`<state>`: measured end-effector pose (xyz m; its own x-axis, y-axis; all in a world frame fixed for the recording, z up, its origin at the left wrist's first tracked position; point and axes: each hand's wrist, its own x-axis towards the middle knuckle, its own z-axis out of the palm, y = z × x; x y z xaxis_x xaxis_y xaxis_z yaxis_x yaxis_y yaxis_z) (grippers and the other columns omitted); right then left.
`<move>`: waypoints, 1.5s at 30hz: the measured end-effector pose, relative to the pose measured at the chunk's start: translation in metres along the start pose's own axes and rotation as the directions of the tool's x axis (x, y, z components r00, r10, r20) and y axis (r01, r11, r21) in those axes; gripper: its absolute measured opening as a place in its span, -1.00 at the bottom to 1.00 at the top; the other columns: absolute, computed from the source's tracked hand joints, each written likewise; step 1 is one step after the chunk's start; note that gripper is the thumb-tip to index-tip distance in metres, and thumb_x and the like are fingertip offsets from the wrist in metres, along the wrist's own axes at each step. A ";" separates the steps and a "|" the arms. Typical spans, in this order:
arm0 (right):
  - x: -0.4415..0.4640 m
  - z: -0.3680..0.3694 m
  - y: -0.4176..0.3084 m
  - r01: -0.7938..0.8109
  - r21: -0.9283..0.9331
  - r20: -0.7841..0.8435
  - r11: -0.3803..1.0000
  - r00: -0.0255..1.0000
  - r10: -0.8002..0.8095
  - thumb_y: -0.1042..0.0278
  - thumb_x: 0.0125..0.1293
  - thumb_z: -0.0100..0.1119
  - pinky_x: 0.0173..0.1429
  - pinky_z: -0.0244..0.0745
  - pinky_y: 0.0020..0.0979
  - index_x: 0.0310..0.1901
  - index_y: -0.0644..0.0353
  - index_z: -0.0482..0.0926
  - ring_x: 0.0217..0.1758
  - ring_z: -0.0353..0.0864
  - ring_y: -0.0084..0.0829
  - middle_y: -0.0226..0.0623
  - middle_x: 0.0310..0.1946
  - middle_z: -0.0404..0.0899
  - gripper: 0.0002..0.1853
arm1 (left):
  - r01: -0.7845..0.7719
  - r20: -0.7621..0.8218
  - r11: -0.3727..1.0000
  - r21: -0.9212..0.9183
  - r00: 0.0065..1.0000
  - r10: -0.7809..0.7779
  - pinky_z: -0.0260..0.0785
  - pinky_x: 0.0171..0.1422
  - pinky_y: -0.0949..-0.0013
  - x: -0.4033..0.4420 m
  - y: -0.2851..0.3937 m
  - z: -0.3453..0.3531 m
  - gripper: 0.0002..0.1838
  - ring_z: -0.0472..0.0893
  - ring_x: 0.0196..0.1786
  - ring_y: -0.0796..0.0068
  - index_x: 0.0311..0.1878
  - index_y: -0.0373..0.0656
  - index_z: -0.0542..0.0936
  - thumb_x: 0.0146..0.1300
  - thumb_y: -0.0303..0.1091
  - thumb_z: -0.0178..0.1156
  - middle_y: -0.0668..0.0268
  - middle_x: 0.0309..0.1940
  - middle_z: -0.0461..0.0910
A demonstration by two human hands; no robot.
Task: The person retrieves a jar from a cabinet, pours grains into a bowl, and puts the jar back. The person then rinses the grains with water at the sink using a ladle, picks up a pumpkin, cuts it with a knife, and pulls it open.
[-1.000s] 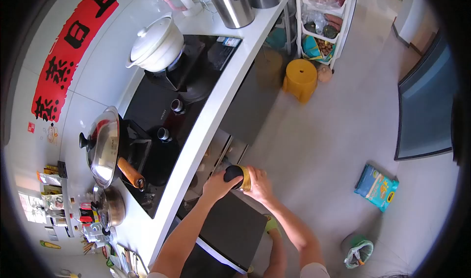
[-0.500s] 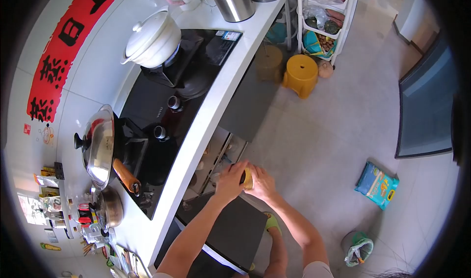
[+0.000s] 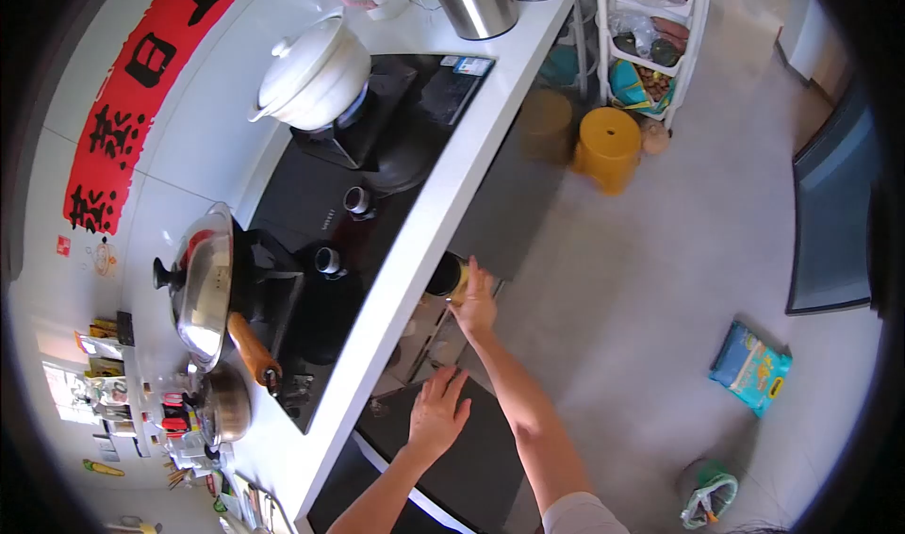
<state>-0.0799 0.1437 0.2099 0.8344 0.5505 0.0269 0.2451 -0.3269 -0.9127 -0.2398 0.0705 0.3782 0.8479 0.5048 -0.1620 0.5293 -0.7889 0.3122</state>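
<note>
The right hand (image 3: 474, 308) grips a cylindrical, gold-coloured container with a dark top (image 3: 460, 283), its fingers wrapped around the side. The container is beside the edge of the white countertop (image 3: 405, 275), above the partly visible open drawer (image 3: 429, 341). The left hand (image 3: 438, 416) is apart from it, open and holding nothing, fingers extended over a dark flat panel (image 3: 471, 449). On the tiled wall, a red paper banner (image 3: 139, 96) carries large black Chinese characters, 蒸蒸日上, with smaller writing near its top. The black glass hob (image 3: 302, 195) bears small pale lettering, too small to read, and a blue-and-white label (image 3: 468, 65). A lidded white pot (image 3: 316, 77) sits over a blue flame; a wok with a shiny domed metal lid (image 3: 205, 289) and wooden handle (image 3: 250, 350) occupies the other burner. On the floor are a round yellow plastic stool (image 3: 608, 152) and a blue-and-teal printed bag (image 3: 751, 369), its print illegible. A white tiered rack (image 3: 693, 53) stands behind the stool.
</note>
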 end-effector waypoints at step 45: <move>-0.092 -0.264 0.035 -0.497 0.583 -0.063 0.643 0.762 0.645 0.20 0.41 0.00 -0.04 0.47 -0.42 0.04 0.13 0.55 -0.10 0.66 -0.43 -0.30 -0.14 0.67 -0.71 | 0.081 0.587 -0.813 -0.577 0.733 -0.344 0.33 0.42 -0.03 -0.029 0.005 0.019 -0.63 0.44 0.29 -0.03 0.11 -0.50 0.35 0.21 -0.65 -0.06 -0.14 0.27 0.33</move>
<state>-0.0175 -0.1211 0.2827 0.8246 0.1606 -0.5425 -0.5444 -0.0360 -0.8381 -0.2609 0.0452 0.3668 0.4574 0.4356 -0.7753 -0.3789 0.8842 0.2732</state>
